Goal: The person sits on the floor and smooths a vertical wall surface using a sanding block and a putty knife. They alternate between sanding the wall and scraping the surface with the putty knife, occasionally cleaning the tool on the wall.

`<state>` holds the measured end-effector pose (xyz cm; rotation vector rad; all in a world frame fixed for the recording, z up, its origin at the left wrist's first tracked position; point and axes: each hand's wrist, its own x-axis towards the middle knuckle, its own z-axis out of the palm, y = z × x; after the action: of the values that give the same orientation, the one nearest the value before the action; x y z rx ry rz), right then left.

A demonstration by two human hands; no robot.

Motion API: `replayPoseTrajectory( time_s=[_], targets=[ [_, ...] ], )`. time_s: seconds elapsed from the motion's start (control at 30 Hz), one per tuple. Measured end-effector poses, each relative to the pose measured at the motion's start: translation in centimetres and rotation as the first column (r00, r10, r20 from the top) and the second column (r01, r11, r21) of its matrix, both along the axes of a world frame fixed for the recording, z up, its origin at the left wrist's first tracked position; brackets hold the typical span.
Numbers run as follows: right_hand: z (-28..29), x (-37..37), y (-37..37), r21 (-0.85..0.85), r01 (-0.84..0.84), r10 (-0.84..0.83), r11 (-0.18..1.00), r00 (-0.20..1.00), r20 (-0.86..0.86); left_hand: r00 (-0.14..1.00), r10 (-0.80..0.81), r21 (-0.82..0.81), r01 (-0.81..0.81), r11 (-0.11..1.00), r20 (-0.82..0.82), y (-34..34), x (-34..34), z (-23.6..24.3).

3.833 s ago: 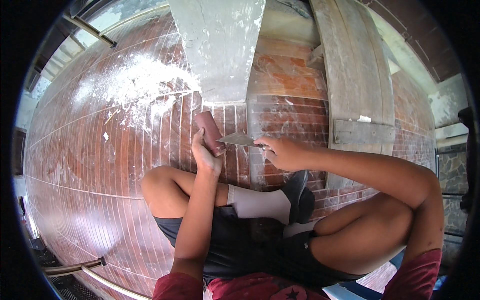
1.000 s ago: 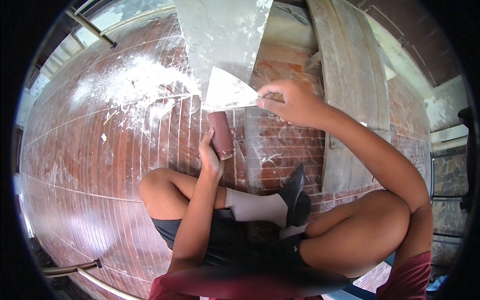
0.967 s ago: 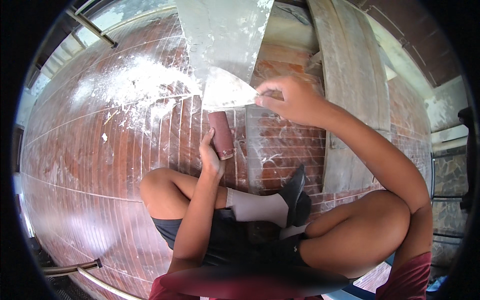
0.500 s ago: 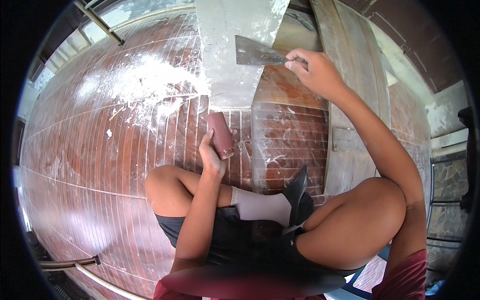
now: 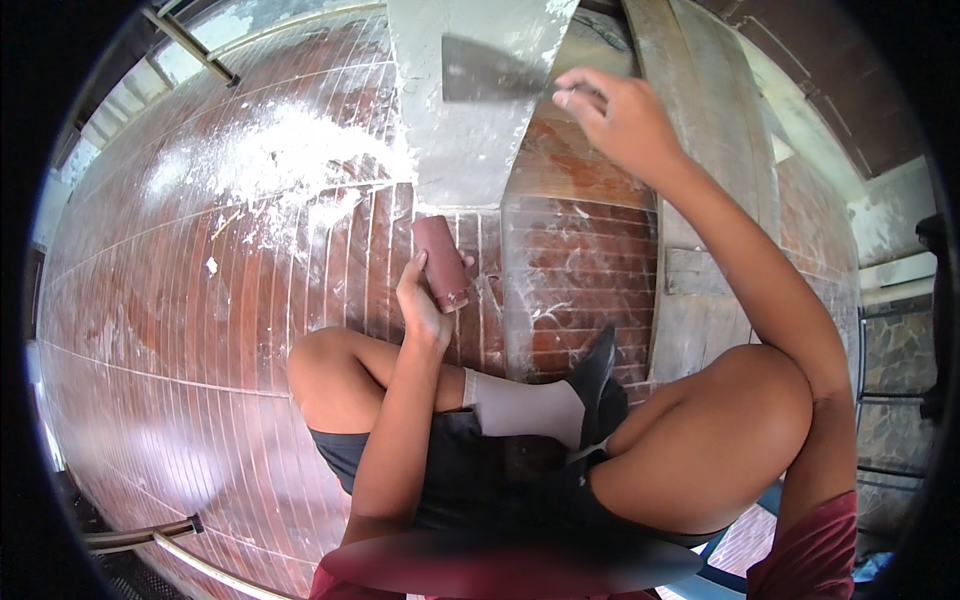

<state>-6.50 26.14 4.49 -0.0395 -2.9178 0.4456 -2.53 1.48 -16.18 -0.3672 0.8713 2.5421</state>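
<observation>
A wide putty knife (image 5: 488, 75) lies across the upper part of the grey plastered pillar (image 5: 455, 150), its dark blade pointing left and a little blurred. My right hand (image 5: 625, 115) grips its narrow end with the fingers pinched together. Lower down, in front of the pillar's base, my left hand (image 5: 425, 305) is wrapped round a reddish-brown sanding block (image 5: 440, 262) that looks covered in sandpaper. The block is held upright at a slight tilt, apart from the pillar. Whether the blade's whole edge touches the plaster I cannot tell.
White powder (image 5: 285, 165) is spread over the red-brown tiled floor (image 5: 170, 340) left of the pillar. Grey wooden planks (image 5: 705, 150) run along the right. Metal rails (image 5: 190, 45) stand at the upper left, with another rail (image 5: 140, 535) at the lower left. My legs are folded close below my hands.
My right hand has moved up and to the left, carrying the putty knife farther up the pillar. The left hand with the sanding block has barely moved.
</observation>
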Motion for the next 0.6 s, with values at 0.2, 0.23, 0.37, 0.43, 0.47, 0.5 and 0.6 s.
replayPoseTrajectory(
  time_s=[0.2,0.23,0.37,0.43,0.47,0.5,0.6],
  targets=[
    [-1.6,-0.1,0.1,0.145,-0.151,0.155,0.978,0.988,-0.02,1.0,-0.01,-0.024,0.01,1.0,0.004,0.6,-0.2,-0.1],
    [-1.8,-0.1,0.4,0.063,-0.129,0.134,0.99,0.987,-0.089,1.0,-0.016,-0.028,0.017,0.999,0.001,0.7,-0.3,-0.2],
    [-2.6,-0.7,0.7,-0.132,-0.106,0.08,0.986,0.98,-0.184,1.0,-0.015,-0.049,0.017,0.999,0.025,0.7,-0.3,-0.3],
    [-3.0,-0.8,0.4,-0.076,-0.141,0.125,0.987,0.975,-0.185,0.999,-0.021,-0.04,0.023,0.999,0.035,0.7,-0.4,-0.3],
    [-3.1,-0.8,0.2,-0.006,-0.152,0.15,0.988,0.98,-0.134,0.999,-0.026,-0.032,0.027,0.999,0.033,0.7,-0.4,-0.3],
    [-3.3,-0.7,0.0,0.055,-0.153,0.153,0.987,0.988,0.001,0.999,-0.026,-0.03,0.027,0.999,0.04,0.7,-0.5,-0.3],
    [-3.2,-0.8,-0.2,0.021,-0.156,0.155,0.987,0.941,-0.301,0.998,-0.037,-0.056,0.04,0.998,0.043,0.6,-0.5,-0.1]
  ],
)
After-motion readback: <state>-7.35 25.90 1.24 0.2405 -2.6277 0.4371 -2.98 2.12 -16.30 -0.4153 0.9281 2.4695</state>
